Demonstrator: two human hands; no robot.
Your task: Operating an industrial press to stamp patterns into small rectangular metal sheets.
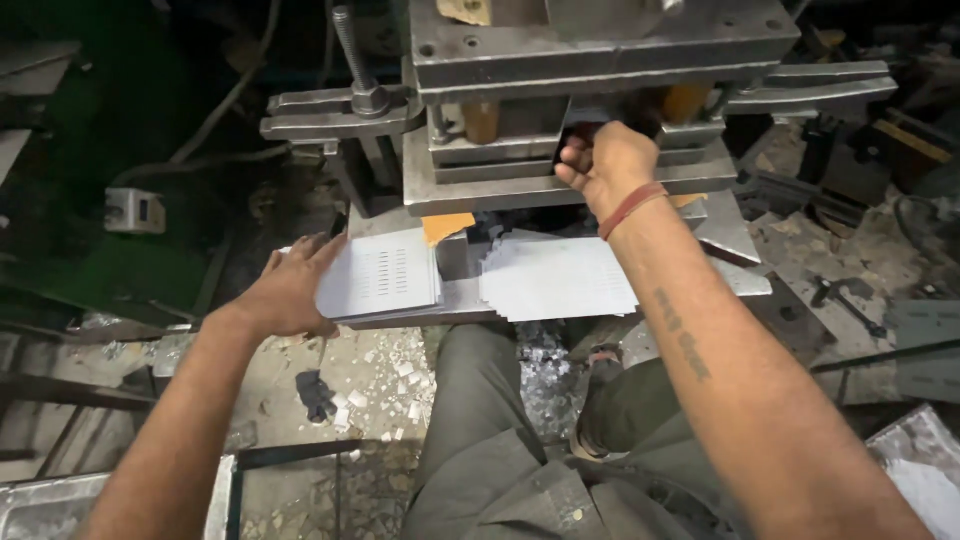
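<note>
A heavy steel press die (600,60) stands in front of me. My right hand (605,160), a red thread on its wrist, is closed and reaches into the die's gap; what its fingers grip is hidden. My left hand (290,290) lies flat on the left edge of a stack of thin perforated metal sheets (380,275) resting on the press bed. A second pile of pale sheets (555,280) lies to the right of it, below my right forearm. A small orange piece (445,226) sits between the piles.
Clamp bars (340,110) stick out on both sides of the die. Metal scraps litter the floor (385,385) around my knees. A metal tray (50,505) stands at the lower left, another (925,470) at the lower right. Tools and clutter lie at the right.
</note>
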